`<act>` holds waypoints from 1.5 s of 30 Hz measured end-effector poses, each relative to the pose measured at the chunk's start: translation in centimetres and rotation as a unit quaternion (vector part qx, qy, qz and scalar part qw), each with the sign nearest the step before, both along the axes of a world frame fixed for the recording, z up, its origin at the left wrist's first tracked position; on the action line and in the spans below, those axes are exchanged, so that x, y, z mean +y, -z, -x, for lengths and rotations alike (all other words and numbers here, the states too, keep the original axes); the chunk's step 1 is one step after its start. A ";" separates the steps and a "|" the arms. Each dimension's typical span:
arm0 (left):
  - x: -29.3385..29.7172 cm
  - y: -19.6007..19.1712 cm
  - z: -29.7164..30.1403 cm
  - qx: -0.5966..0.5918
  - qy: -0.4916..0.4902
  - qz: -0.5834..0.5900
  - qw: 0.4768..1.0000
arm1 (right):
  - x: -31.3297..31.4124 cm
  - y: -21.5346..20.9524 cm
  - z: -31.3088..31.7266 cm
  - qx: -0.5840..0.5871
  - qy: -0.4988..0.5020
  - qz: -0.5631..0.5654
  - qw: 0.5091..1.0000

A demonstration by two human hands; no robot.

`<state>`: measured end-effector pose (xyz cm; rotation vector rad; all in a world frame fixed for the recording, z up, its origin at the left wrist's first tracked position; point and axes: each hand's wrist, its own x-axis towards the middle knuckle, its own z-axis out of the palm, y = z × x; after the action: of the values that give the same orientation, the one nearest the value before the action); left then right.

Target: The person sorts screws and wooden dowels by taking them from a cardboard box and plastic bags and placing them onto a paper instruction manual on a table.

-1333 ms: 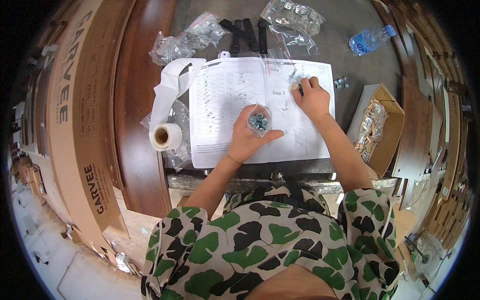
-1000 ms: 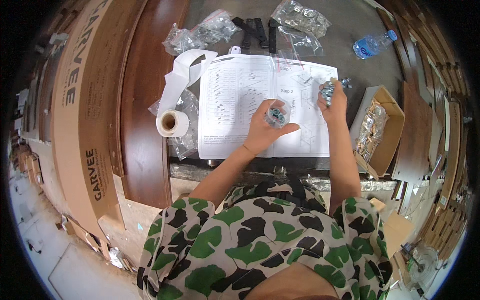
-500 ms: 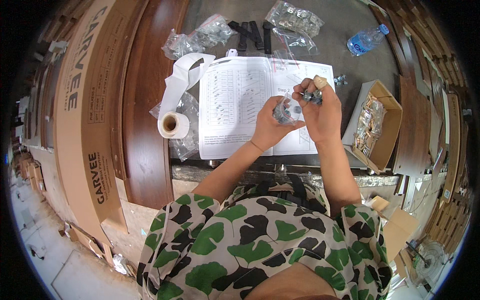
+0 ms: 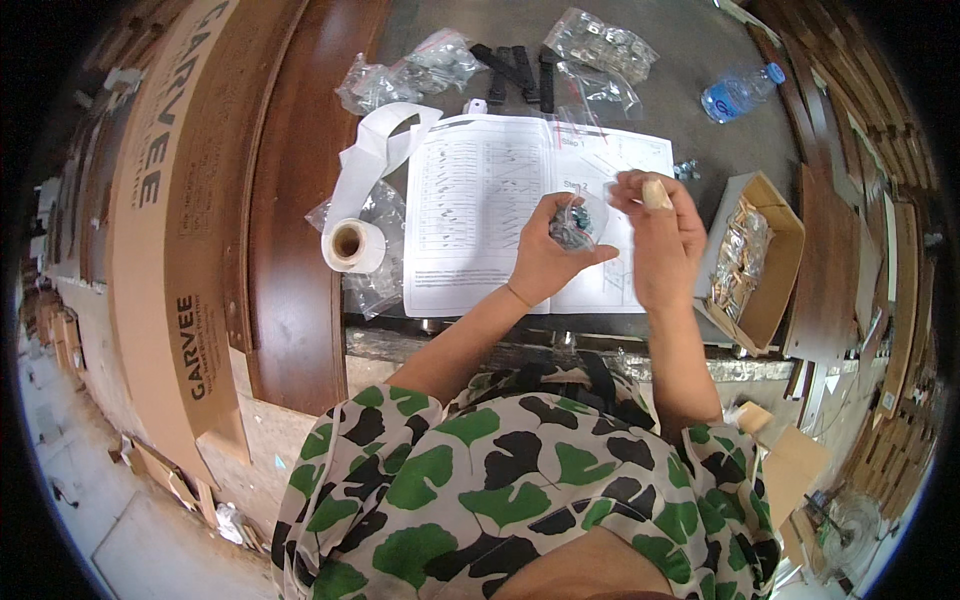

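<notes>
My left hand (image 4: 548,255) is closed round a small clear plastic bag (image 4: 574,236) of grey metal fasteners, its thumb stretched out to the right. Just right of the bag is my right hand (image 4: 664,240), fingers loosely bent and apart, with nothing visible in them. One of its fingers wears a tan cover (image 4: 655,193). The fingertips are blurred. Beneath both hands an instruction booklet (image 4: 470,220) lies spread out, with a parts table on its left page. A few small metal fasteners (image 4: 686,170) lie beside the booklet's right edge.
Farther back are bagged hardware (image 4: 430,65), another clear bag of metal parts (image 4: 605,45), black straps (image 4: 515,75) and a water bottle (image 4: 742,93). A label roll (image 4: 354,246) stands left. An open carton (image 4: 775,285) holds bagged parts at right. A long cardboard box (image 4: 165,220) runs along the left.
The metal fasteners seen in my right hand no longer show there. That hand has drawn away to the right of the bag, and its fingers have loosened. My left hand still holds the bag.
</notes>
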<state>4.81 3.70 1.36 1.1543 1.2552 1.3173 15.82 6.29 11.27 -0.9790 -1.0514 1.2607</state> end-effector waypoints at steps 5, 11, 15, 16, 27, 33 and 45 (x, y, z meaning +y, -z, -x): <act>0.5 1.0 -0.5 0.005 -0.048 -0.065 0.997 | -2.2 2.9 -1.6 -0.340 -0.043 -0.069 0.937; -1.0 2.3 -2.3 -0.018 -0.047 -0.042 0.998 | -1.7 4.6 -2.5 -0.453 0.006 -0.135 0.881; -2.3 2.5 -3.1 -0.112 -0.017 0.006 0.994 | -2.0 5.9 -3.6 -0.389 -0.004 -0.029 0.921; -2.5 2.3 -3.2 -0.128 -0.008 0.011 0.992 | -2.2 6.1 -3.8 -0.360 -0.011 0.019 0.933; -3.3 2.0 -2.1 -0.112 0.012 0.029 0.993 | -3.2 5.9 -4.8 -0.370 -0.022 -0.048 0.928; -0.3 0.6 2.7 -0.012 0.132 0.098 0.986 | -3.9 7.4 -7.8 -0.363 -0.058 -0.031 0.930; 6.7 3.1 1.2 -0.117 0.414 0.117 0.895 | -3.1 8.2 -10.0 -0.248 -0.044 0.057 0.966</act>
<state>3.57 10.36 -1.79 1.1229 0.5905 0.6113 25.83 3.18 3.09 -1.3952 -1.4290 1.1835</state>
